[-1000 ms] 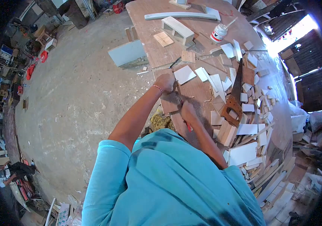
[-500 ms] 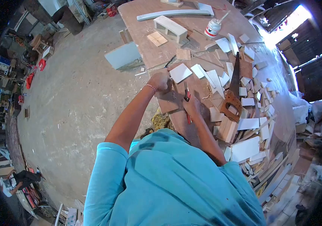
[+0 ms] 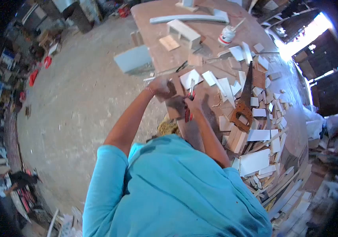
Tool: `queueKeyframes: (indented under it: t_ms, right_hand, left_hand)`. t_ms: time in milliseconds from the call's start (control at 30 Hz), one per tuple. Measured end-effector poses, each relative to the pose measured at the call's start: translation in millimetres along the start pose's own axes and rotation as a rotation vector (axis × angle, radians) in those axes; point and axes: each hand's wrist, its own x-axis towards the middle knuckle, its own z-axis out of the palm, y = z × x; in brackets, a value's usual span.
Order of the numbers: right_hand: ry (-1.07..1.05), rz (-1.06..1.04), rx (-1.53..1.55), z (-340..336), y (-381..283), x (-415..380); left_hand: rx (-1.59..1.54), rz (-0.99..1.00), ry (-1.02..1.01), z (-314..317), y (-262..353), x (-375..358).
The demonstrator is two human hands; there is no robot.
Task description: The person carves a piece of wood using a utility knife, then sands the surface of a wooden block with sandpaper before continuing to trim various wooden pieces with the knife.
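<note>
At the table's left edge, my left hand [image 3: 162,87], smeared by motion, is closed round a small brown wooden piece [image 3: 178,86]. Just to its right, my right hand [image 3: 193,106] grips a red-and-black handled tool [image 3: 191,94] with a narrow metal blade pointing away from me. The blade overlaps a white square block [image 3: 191,79] in this view. Under my hands lies a flat brown board [image 3: 175,109]. A dark slim object [image 3: 182,65] rests just beyond the white block.
A handsaw [image 3: 243,112] lies to the right among many white and bare wood offcuts [image 3: 254,162]. Farther back on the table [image 3: 149,31] are a glue pot [image 3: 227,35] with a stick in it and a small wooden frame [image 3: 184,32]. A person [image 3: 9,183] is at far left.
My left hand has moved slightly left, with the brown piece now raised in it. My right hand has shifted left, and the tool's blade now shows, pointing forward.
</note>
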Motion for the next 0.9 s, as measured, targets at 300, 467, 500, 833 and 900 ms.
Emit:
queueKeyframes:
  t_ms: [300, 467, 500, 833, 900]
  right_hand:
    - [-0.355, -0.08, 0.184, 12, -8, -23]
    - [-0.24, 0.106, 0.395, 17, 29, 8]
    - [-0.197, 0.097, 0.479, 21, 44, 23]
    - [-0.457, 0.288, 0.486, 7, -16, -31]
    - [-0.403, 0.265, 0.597, 11, -2, -24]
  left_hand:
    - [0.054, -0.118, 0.025, 0, -28, -5]
    - [0.051, -0.13, 0.031, 1, -31, -5]
    - [0.065, -0.131, 0.038, 1, -28, -5]
    - [0.1, -0.137, -0.024, 2, -18, -2]
    - [0.156, -0.151, -0.041, -5, -11, -8]
